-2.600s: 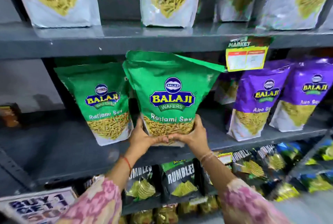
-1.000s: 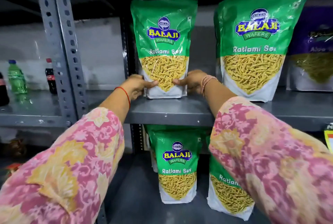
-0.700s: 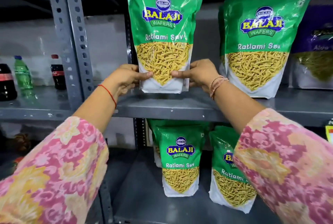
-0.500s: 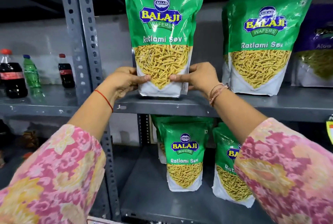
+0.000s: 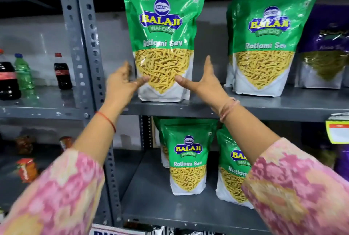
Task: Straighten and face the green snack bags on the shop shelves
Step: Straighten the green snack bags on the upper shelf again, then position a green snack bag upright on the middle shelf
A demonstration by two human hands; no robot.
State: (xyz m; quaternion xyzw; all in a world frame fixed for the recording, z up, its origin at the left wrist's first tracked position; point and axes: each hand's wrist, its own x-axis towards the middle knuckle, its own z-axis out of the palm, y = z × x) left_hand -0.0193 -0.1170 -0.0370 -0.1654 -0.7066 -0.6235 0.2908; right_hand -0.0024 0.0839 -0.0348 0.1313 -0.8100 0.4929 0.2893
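Observation:
A green Ratlami Sev bag (image 5: 164,32) stands upright at the front of the upper shelf (image 5: 264,107), label facing me. My left hand (image 5: 120,83) is just left of its lower part, fingers apart, thumb tip near the bag's front. My right hand (image 5: 204,81) is open at the bag's lower right, thumb pointing at it. Neither hand grips the bag. A second green bag (image 5: 266,38) stands to the right on the same shelf. Two more green bags (image 5: 188,157) (image 5: 232,168) stand on the shelf below, the right one partly behind my sleeve.
A grey perforated upright (image 5: 83,46) stands left of the bags. Cola and green bottles (image 5: 62,70) are on the left bay's shelf. A purple bag (image 5: 324,49) is at the far right. A price tag (image 5: 338,131) hangs from the upper shelf edge.
Both hands have let go of the left upper green bag and drawn back, fingers spreading. The bag now stands by itself at the shelf front.

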